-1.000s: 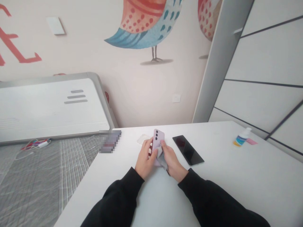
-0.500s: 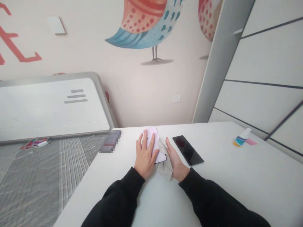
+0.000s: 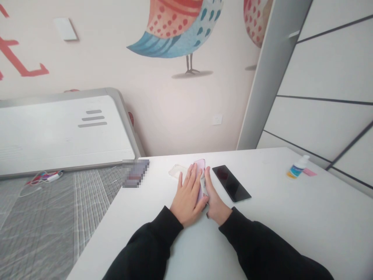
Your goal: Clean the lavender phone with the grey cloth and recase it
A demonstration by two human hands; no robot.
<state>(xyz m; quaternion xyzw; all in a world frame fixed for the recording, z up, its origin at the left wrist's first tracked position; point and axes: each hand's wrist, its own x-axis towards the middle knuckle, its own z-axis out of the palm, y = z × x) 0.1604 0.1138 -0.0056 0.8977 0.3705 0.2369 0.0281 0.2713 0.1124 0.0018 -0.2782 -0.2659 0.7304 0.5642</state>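
Between my two hands a pale purple phone (image 3: 200, 164) stands tilted over the white table. My left hand (image 3: 189, 196) lies against its back with the fingers stretched out, covering most of it. My right hand (image 3: 215, 200) is on the other side, thumb up, gripping the phone with a grey cloth (image 3: 203, 186) that shows only as a narrow strip. A clear phone case (image 3: 176, 170) lies partly behind my left fingers. Right of my right hand a black phone (image 3: 231, 183) lies flat, dark face up.
A white bottle (image 3: 297, 167) with a blue and yellow label stands at the right beside a pink piece (image 3: 309, 172). A blurred-out object (image 3: 135, 173) lies at the table's far left corner. The white table (image 3: 271, 217) meets the wall behind.
The purple phone has tipped from nearly flat to steeply tilted and moved right. My left hand has shifted right with it. The clear case is now uncovered, and less of the cloth shows.
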